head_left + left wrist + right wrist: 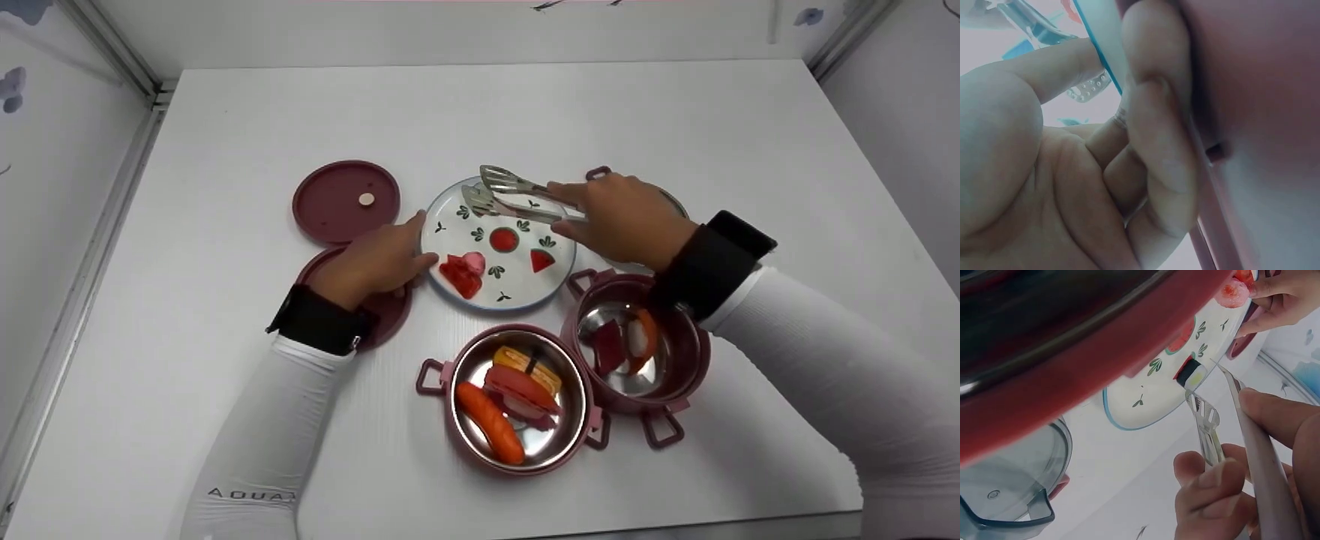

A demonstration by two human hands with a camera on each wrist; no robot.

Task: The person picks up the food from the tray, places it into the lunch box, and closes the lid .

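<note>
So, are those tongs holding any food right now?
No, the tongs in the right hand hover open and empty over the plate.

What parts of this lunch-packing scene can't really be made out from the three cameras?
- Head view: the glass lid beyond the plate is mostly hidden by the right hand.
- Head view: the lower maroon lid lies largely under the left hand.
- Left wrist view: palm and fingers fill the frame; the tongs are blurred.
- Right wrist view: a maroon container wall blocks the plate's upper half.

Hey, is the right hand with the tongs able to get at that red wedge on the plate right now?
Probably yes: the right hand holds the tongs over the plate, and the red wedge lies uncovered just below.
</note>
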